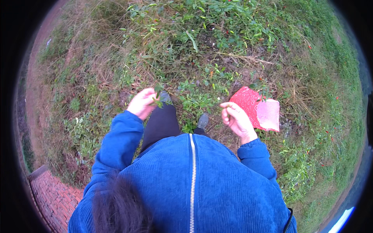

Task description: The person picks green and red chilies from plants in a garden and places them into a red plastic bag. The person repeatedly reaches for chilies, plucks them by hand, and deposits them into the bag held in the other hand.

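My left hand (142, 104) is closed in a pinch on a small green leafy sprig (157, 97), above my dark-trousered leg. To the right, my right hand (237, 119) is held with thumb and fingers drawn together; whether anything is between them is too small to tell. Just behind my right hand lies a red patterned sheet (244, 100) with a paler pink folded part (269, 112). Dark leaves (261, 90) overlap its upper edge. Between my hands grows a low green pepper plant (196, 99) with slim pods.
More pepper plants (237, 29) with green and some red pods stand ahead, and others (297, 167) at the right. Dry grass (85, 58) covers the left. My grey shoe (203, 120) rests among the plants. Red brick paving (56, 198) is at the lower left.
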`<control>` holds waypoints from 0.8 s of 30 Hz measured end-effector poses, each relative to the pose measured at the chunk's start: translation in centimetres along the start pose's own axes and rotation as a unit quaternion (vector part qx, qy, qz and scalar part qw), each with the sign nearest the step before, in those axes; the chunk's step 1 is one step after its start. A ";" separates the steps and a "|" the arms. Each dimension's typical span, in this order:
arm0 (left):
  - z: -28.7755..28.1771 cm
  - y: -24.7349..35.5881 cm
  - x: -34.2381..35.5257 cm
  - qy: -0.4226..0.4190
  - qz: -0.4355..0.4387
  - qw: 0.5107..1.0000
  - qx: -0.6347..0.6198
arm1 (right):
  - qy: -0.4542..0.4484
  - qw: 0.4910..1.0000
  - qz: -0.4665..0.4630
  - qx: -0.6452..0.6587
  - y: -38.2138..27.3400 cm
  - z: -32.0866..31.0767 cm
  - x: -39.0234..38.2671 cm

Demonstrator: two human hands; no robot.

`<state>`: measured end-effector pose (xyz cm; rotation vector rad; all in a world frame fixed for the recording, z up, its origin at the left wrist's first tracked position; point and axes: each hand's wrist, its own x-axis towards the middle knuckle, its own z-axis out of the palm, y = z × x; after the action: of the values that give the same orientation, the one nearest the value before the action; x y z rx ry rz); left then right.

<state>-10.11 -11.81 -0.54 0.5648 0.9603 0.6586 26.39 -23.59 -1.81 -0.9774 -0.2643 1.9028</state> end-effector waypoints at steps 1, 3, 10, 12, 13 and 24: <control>-2.0 1.4 -0.1 0.072 0.015 0.978 0.197 | 0.033 0.999 -0.019 -0.015 -0.5 -0.8 0.0; -5.5 3.6 -1.5 0.130 0.026 0.836 0.532 | 0.107 0.991 -0.035 -0.075 -1.8 -2.8 -0.3; -3.4 3.3 -2.5 0.155 0.112 0.587 0.787 | 0.250 0.769 -0.140 -0.571 -3.1 -9.6 3.0; 0.1 2.0 -1.3 0.079 0.196 0.600 0.771 | 0.225 0.751 -0.122 -0.608 -2.6 -10.4 4.7; 2.1 1.1 -0.8 0.034 0.233 0.623 0.746 | 0.223 0.744 -0.094 -0.623 -2.4 -10.6 5.6; 12.4 -6.9 5.1 -0.282 0.194 0.639 0.690 | -0.020 0.625 0.143 -0.767 1.2 -7.8 6.8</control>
<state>4.56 -14.55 -2.43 2.2601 0.5618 -0.0817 29.71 -20.28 -11.13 -2.0932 -2.1042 1.6368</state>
